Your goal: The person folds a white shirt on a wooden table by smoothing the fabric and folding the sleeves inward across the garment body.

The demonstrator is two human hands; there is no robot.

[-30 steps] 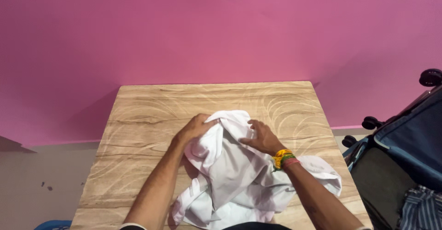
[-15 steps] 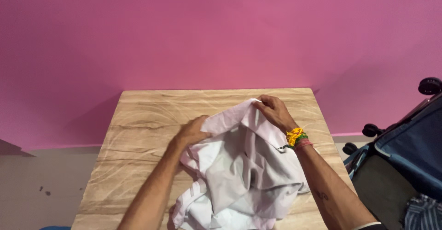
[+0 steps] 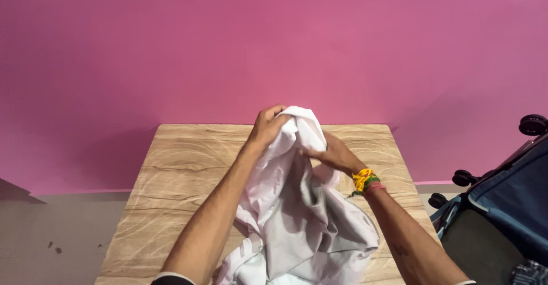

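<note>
Both hands are clamped on a white garment (image 3: 297,205), the left hand (image 3: 268,124) gripping its bunched top edge and the right hand (image 3: 331,152) pinching the cloth just beside it. The garment hangs crumpled from the hands down onto the wooden bench (image 3: 177,165), before a pink wall (image 3: 171,45).
</note>
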